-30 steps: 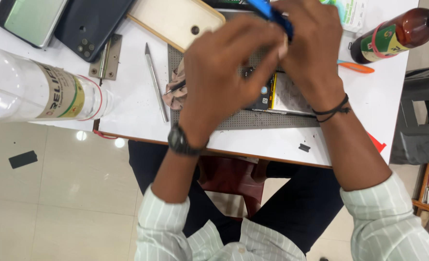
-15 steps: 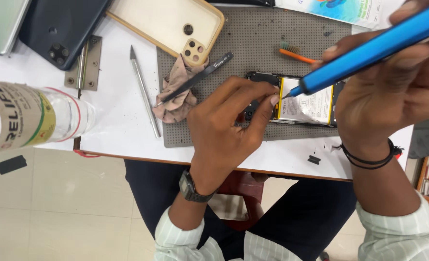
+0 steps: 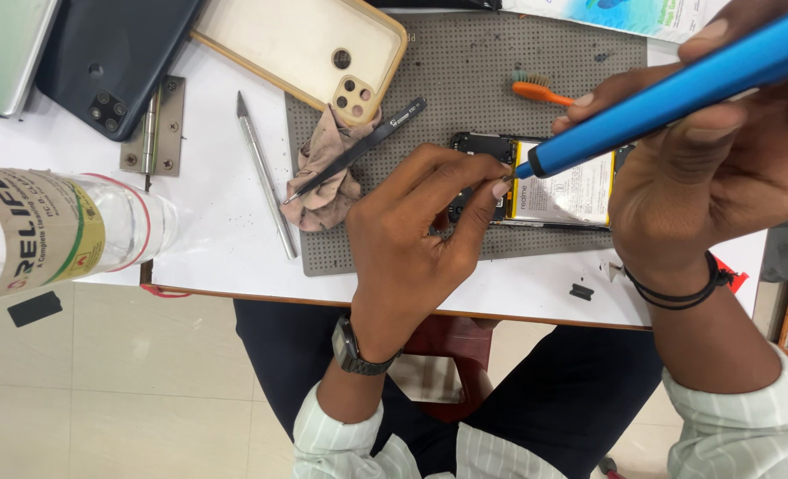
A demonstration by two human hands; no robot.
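Meanwhile, right hand [image 3: 722, 177] holds blue screwdriver [image 3: 678, 89] over opened phone [image 3: 554, 191].

Left hand [image 3: 412, 244] is stretched forward, palm down, fingers curled with the fingertips [image 3: 499, 188] pinched together at the front. There's a watch on that wrist and a striped sleeve pushed back. Right hand [image 3: 722, 168] is raised closer to the camera, fingers wrapped tight in a pen-style grip, dark bands around the wrist, forearm angled down toward the body.

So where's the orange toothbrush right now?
The toothbrush lies at the far edge of the grey mat, right of the tan phone case, just beyond the opened phone.
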